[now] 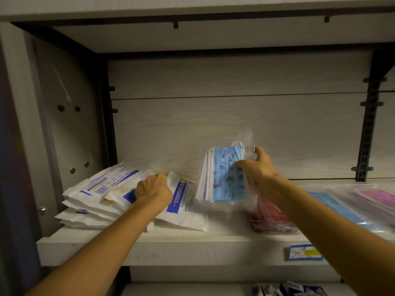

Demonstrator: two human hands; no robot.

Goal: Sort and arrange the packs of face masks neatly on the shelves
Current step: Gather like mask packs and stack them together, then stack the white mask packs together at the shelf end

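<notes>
On the light wooden shelf (pixel 192 248) at the left lies a loose pile of white mask packs with blue labels (pixel 92 193). My left hand (pixel 152 190) rests on that pile with its fingers curled round the edge of a white pack (pixel 183 204). My right hand (pixel 259 167) holds a clear pack of blue patterned masks (pixel 222 176) upright above the shelf, pinched at its right side. Under my right wrist a red pack (pixel 273 221) lies flat.
At the right end of the shelf lie clear packs of plain blue masks (pixel 335 206) and pink masks (pixel 376 197). A blue price tag (pixel 304 252) sits on the shelf's front edge. Dark brackets line the right wall. More packs (pixel 288 290) show on the shelf below.
</notes>
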